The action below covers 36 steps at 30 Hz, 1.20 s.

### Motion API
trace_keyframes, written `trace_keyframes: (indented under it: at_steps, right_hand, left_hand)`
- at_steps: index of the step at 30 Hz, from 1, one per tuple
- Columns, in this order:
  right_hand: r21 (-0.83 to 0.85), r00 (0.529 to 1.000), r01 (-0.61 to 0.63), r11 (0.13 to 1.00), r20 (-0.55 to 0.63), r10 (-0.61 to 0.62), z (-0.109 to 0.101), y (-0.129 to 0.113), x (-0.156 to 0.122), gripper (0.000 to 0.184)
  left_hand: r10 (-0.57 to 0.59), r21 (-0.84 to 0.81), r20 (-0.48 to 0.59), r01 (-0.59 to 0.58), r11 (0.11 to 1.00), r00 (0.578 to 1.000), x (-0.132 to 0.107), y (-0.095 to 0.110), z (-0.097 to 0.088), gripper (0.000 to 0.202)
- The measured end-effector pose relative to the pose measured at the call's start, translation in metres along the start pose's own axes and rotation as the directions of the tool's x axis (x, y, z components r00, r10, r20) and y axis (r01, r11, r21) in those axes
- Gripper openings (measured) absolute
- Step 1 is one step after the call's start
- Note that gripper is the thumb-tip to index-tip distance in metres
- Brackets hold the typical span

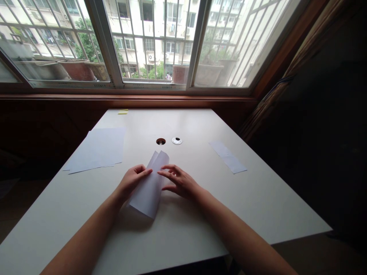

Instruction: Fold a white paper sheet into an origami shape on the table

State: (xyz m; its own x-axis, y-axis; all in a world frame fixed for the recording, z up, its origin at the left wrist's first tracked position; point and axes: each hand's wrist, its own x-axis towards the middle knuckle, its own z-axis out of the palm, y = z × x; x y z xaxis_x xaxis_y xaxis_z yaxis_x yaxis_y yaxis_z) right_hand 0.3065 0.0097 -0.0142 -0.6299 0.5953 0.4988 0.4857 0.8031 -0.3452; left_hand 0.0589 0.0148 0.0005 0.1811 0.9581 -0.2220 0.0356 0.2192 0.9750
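A sheet of white paper (147,194), bent over on itself into a loose fold, is held tilted above the white table. My left hand (134,179) grips its left edge, with the thumb on top and the fingers curled behind. At the paper's right side is my right hand (179,181), its fingers spread and the thumb apart. The right fingertips are at or very near the paper's surface; whether they touch it I cannot tell. The sheet's upper end shows two separate layers.
Several paper sheets (100,149) lie at the table's left. To the right lies a narrow folded paper strip (228,156). A round hole (161,141) and its white cover (177,141) are ahead, yellow strips (123,112) at the far edge. Beyond the table (195,229) stands a barred window.
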Motion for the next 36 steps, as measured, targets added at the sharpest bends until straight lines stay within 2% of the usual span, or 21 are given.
trace_keyframes:
  at_steps: [4,9,15,19,23,28,32,34,36]
  right_hand:
    - [0.003,1.0,0.021,1.0,-0.002,-0.021,0.001,0.0,0.001,0.064]
    - [0.001,1.0,0.005,1.0,-0.014,-0.005,0.0,0.005,-0.003,0.066]
    - [-0.001,0.993,-0.107,0.994,-0.054,0.107,0.001,0.018,-0.011,0.062]
    - [0.097,0.995,-0.089,0.991,-0.039,0.093,0.0,0.019,-0.01,0.06]
    - [0.205,0.99,-0.074,0.976,-0.106,0.097,-0.002,0.016,-0.007,0.045]
    - [0.42,0.962,-0.108,0.901,-0.186,0.201,-0.006,0.018,-0.008,0.03]
    - [0.489,0.944,-0.134,0.862,-0.201,0.261,-0.008,0.019,-0.008,0.024]
    - [0.524,0.935,-0.15,0.839,-0.199,0.292,-0.007,0.019,-0.007,0.023]
    - [0.571,0.921,-0.164,0.804,-0.204,0.333,-0.006,0.02,-0.007,0.021]
  left_hand:
    - [0.008,-0.064,0.045,-0.005,0.998,0.999,0.0,-0.001,0.002,0.039]
    - [0.011,-0.165,0.039,-0.005,0.986,0.999,0.003,-0.004,0.002,0.039]
    - [0.048,-0.287,-0.017,-0.051,0.956,0.999,0.009,-0.008,-0.004,0.035]
    - [0.056,-0.299,-0.046,-0.067,0.952,0.997,0.011,-0.01,-0.006,0.034]
    - [0.044,-0.269,0.011,-0.04,0.962,0.999,0.01,-0.009,-0.004,0.033]
    - [0.037,-0.21,0.107,-0.013,0.978,0.994,0.007,-0.007,-0.001,0.035]
    - [0.037,-0.136,0.178,-0.012,0.991,0.983,0.007,-0.008,0.001,0.033]
    - [0.051,-0.141,0.175,-0.026,0.99,0.983,0.006,-0.008,0.003,0.037]
    - [0.084,-0.158,0.149,-0.06,0.986,0.985,0.004,-0.007,0.004,0.051]
